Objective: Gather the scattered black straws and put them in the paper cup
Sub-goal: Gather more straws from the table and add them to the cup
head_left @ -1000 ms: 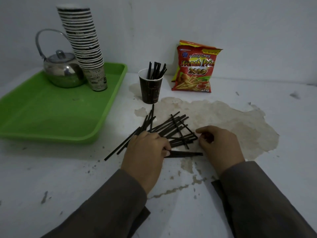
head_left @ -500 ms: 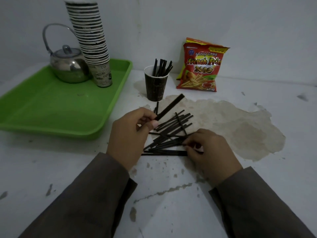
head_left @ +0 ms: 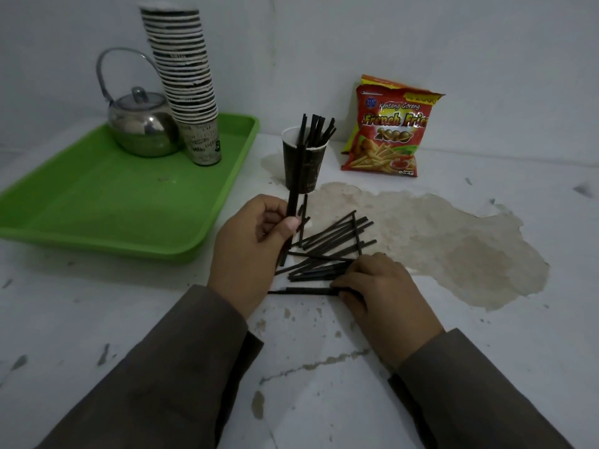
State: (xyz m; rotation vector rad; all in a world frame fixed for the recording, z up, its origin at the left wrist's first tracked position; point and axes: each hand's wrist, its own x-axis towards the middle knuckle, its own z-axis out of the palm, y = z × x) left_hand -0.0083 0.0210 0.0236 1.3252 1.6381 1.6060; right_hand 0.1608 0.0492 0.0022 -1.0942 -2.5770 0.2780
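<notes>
A dark paper cup [head_left: 308, 171] stands on the white table with several black straws sticking out of its top. My left hand [head_left: 256, 251] grips a small bunch of black straws [head_left: 295, 189] upright, just in front of the cup. Several more black straws [head_left: 330, 244] lie scattered on the table between my hands. My right hand [head_left: 385, 293] rests palm down on the near end of that pile, with its fingers pinching straws [head_left: 308, 290] against the table.
A green tray [head_left: 97, 209] at the left holds a steel kettle [head_left: 142, 124] and a tall stack of paper cups [head_left: 188, 82]. A red snack bag [head_left: 389, 131] leans on the wall behind the cup. A worn brown patch [head_left: 453, 241] marks the table.
My left hand lifted a bunch of straws off the table and turned it from slanted to upright, closer to the cup. My right hand stayed on the pile.
</notes>
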